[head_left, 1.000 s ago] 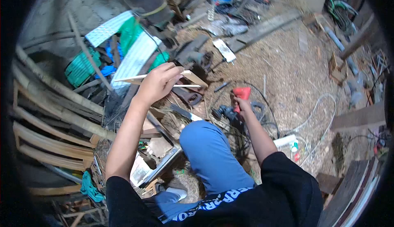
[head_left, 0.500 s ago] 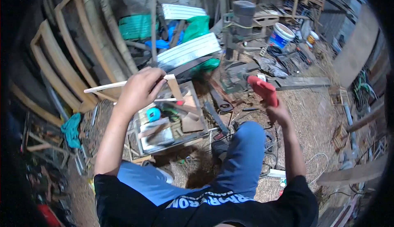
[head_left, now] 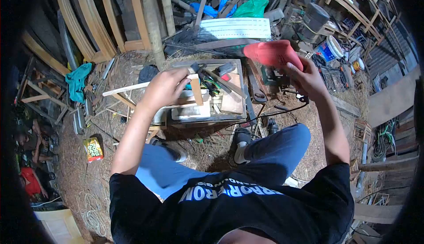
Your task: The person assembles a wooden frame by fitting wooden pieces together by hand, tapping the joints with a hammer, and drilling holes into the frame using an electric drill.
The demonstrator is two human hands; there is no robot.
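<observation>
My left hand is closed on a small frame of thin wooden strips, with a short wooden piece hanging by its fingertips. The frame is above a low worktable strewn with wood offcuts and hand tools, among them a dark-headed hammer. Raised at the right, my right hand grips the handle of a red corded power tool. Its nose points left, and a black cord runs from below the grip. The tool is apart from the frame.
A handsaw lies at the worktable's right. Wooden frames lean at the back left, near a teal cloth. A yellow snack bag lies on the floor. A white-and-blue bucket stands at the back right.
The view has shifted. My right hand has lifted the power tool, and its body now lies more level. My left hand still holds the wooden frame above the worktable.
</observation>
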